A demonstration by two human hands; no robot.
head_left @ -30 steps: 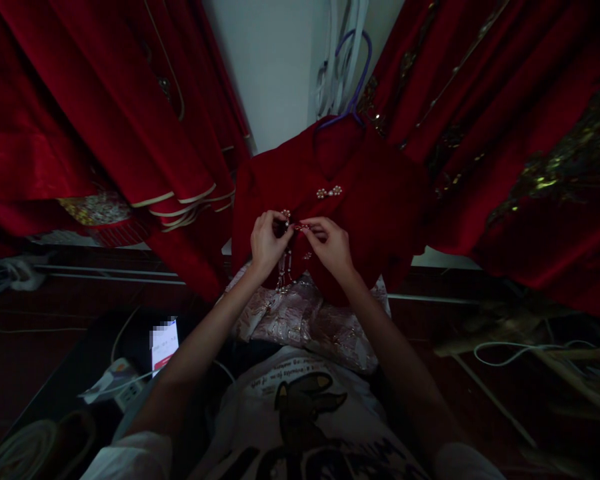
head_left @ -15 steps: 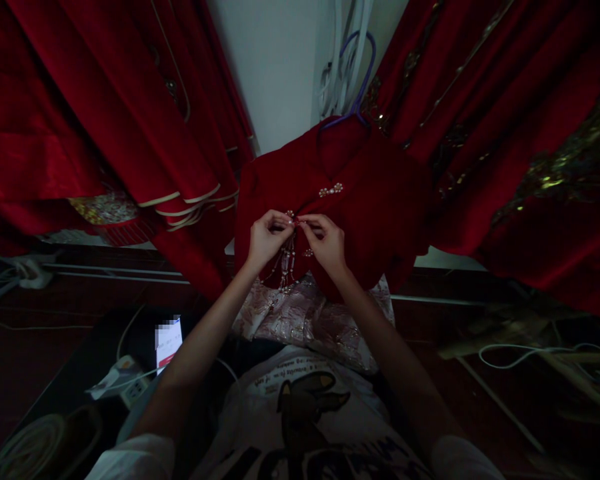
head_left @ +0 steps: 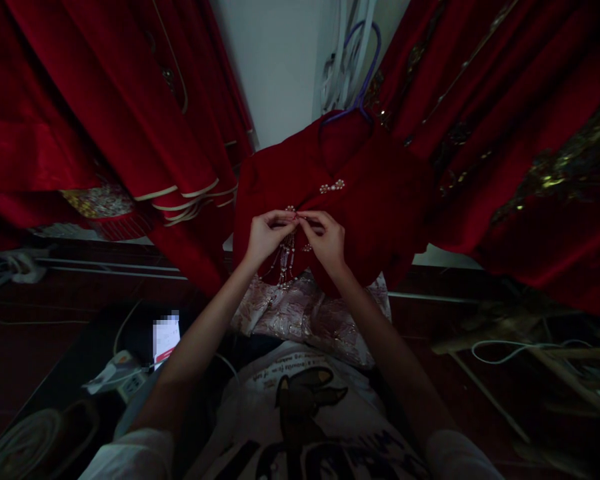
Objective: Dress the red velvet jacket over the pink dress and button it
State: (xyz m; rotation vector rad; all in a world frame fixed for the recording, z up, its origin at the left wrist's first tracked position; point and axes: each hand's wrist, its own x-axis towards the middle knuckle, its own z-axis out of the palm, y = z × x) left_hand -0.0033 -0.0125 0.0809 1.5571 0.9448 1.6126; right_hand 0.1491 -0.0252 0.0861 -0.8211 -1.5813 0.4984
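Note:
A red jacket (head_left: 370, 213) hangs in front of me on a purple hanger (head_left: 367, 73). At its front opening my left hand (head_left: 266, 237) pinches the left edge by a beaded fastening. My right hand (head_left: 327, 239) pinches the facing edge, and the two sets of fingertips meet there. Both hands are closed; the small part between the fingers is mostly hidden. Above them sits a pearl-beaded frog button (head_left: 333, 187), which joins the two front edges. A beaded tassel (head_left: 286, 257) dangles below my left fingers. Pale patterned fabric (head_left: 305, 310) shows under the jacket's hem.
Red garments (head_left: 95, 100) hang at the left, and more with gold trim (head_left: 550, 177) at the right. On a dark surface at lower left lie a lit phone (head_left: 166, 339) and a power strip (head_left: 133, 383) with cables. Wooden pieces (head_left: 480, 343) stand at lower right.
The view has shifted slightly. Both hands stay pinched together at the same place on the jacket front, with only a small change in the fingertips.

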